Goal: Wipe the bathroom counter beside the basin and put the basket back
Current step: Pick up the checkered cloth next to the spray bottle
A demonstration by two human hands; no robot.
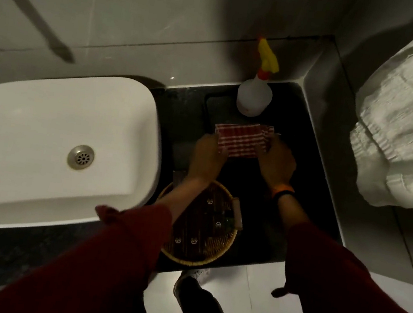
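A red and white striped cloth (242, 141) lies stretched on the dark counter (300, 196) to the right of the white basin (42, 144). My left hand (206, 156) grips its left edge and my right hand (277, 161) grips its right edge. A round woven basket (206, 225) with a dark patterned lining sits at the counter's front edge, under my left forearm, which hides part of it.
A white spray bottle (254, 96) with a yellow trigger stands on the counter just behind the cloth. A white towel (412, 119) hangs at the right. A tap (32, 12) reaches out above the basin. Tiled wall closes the back; floor lies below.
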